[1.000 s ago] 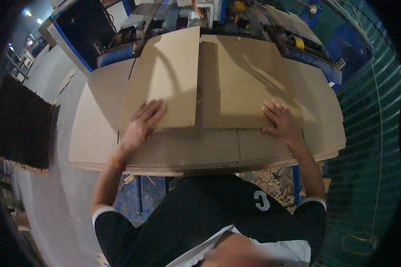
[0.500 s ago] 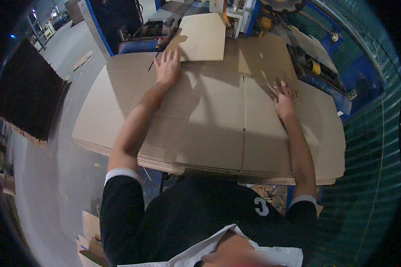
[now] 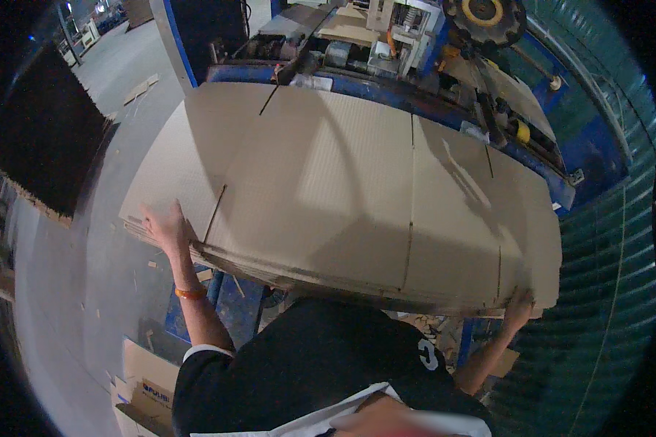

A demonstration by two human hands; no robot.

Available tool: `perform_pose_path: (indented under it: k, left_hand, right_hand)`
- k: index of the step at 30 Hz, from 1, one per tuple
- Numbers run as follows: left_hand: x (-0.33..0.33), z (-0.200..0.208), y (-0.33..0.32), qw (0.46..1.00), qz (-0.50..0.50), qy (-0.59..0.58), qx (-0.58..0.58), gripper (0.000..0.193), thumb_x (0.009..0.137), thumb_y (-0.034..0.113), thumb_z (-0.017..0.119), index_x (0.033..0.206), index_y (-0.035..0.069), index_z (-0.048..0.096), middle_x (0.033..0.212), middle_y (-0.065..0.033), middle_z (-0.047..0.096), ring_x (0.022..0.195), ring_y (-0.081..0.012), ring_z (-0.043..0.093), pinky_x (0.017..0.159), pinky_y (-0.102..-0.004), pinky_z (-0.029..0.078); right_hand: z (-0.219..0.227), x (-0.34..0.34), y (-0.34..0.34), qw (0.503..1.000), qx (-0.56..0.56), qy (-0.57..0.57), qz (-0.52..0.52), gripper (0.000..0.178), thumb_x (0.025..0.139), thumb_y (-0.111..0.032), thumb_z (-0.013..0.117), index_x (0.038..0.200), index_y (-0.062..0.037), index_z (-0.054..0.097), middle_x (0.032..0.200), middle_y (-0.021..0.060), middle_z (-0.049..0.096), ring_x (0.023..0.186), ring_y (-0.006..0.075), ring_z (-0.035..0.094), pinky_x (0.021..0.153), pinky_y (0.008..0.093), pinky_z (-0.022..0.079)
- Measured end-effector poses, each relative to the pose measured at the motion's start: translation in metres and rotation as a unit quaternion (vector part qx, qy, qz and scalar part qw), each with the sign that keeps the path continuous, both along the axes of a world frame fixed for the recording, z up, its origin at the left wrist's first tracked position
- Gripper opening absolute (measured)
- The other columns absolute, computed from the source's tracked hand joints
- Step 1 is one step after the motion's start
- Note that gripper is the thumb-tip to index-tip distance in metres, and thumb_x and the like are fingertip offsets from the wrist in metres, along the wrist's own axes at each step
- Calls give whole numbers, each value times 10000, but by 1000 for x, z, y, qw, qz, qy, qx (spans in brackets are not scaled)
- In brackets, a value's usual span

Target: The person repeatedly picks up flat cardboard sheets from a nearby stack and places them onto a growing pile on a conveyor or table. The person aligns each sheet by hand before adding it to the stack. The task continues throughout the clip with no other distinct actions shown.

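Observation:
A stack of flat brown cardboard sheets (image 3: 328, 175) lies before me, its top sheet creased and cut with dark slots. My left hand (image 3: 169, 231) is at the near left edge, fingers apart over the cardboard and slightly blurred. At the near right corner, my right hand (image 3: 518, 309) is closed around the edge of the cardboard; its fingers are partly hidden and smeared. The stack's near edge looks blurred between the two hands.
Beyond the stack stands a blue machine (image 3: 408, 91) with rollers and a round dark wheel (image 3: 483, 18). A dark stack (image 3: 47, 138) is on the left floor. Green corrugated sheeting (image 3: 598, 291) runs along the right. Cardboard boxes (image 3: 149, 371) lie low at left.
Both hands have come back toward me from the far part of the stack to its near corners. The smaller cardboard pieces on top have gone from the stack, baring the slotted sheet.

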State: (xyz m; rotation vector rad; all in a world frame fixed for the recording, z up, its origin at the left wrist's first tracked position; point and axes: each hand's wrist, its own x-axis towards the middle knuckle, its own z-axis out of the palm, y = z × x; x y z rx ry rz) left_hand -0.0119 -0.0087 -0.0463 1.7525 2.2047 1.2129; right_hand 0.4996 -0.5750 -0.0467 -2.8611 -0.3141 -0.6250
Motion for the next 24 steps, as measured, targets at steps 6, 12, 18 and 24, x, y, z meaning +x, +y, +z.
perform_pose_path:
  k: [6, 12, 18, 24]
  left_hand:
    - [7, 47, 6, 974, -49, -144, 167, 670, 789, 225, 651, 1331, -24, 346, 1297, -238, 424, 1205, -343, 402, 1021, -415, 309]
    - [-10, 64, 32, 747, -137, -640, 112, 416, 822, 75, 592, 1206, -26, 464, 1134, -152, 534, 1048, -236, 519, 908, -366, 431]
    - [-20, 66, 3, 780, -254, -571, 22, 261, 821, 67, 598, 1067, -9, 558, 992, -108, 596, 934, -219, 570, 834, -359, 468]
    - [27, 69, -91, 851, -494, -176, 26, 289, 829, 15, 532, 1113, -9, 582, 1180, -138, 569, 1104, -256, 528, 956, -374, 395]
  right_hand:
    - [-12, 26, 8, 746, 644, -142, 92, 390, 830, -201, 593, 1145, 26, 548, 1054, 197, 607, 1007, 307, 567, 846, 429, 452]
    - [48, 47, 23, 623, 779, 53, 54, 341, 789, -55, 611, 1112, 23, 535, 1058, 143, 562, 937, 262, 548, 798, 352, 467]
    - [96, -59, 42, 742, 623, -36, 245, 373, 807, 21, 563, 1177, 5, 524, 1130, 161, 553, 1043, 286, 535, 907, 399, 428]
    - [60, -155, 94, 892, 60, 27, 447, 279, 752, 6, 599, 1019, -55, 652, 1166, 145, 593, 1126, 281, 536, 984, 406, 357]
